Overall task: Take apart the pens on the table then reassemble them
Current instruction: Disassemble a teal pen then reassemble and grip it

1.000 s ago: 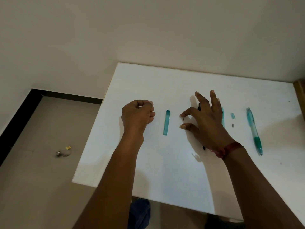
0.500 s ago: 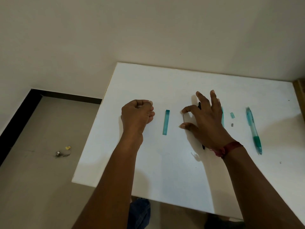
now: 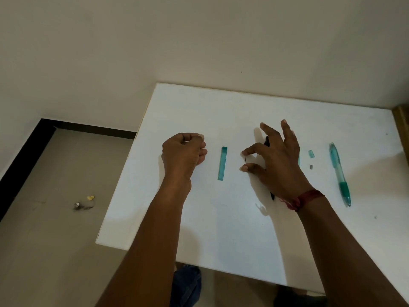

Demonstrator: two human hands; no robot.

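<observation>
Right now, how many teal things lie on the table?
4: a long piece between left hand and right hand, a sliver behind that hand, a small cap beside it, a pen far right. More may be hidden.

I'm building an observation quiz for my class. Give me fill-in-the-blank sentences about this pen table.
1. The teal tube lies between the two ____.
2. The thin dark piece is pinched in the ____ hand.
3. The whole pen lies on a ____ table.
4. The red band sits at the right hand's ____.
Missing words: hands; right; white; wrist.
</observation>
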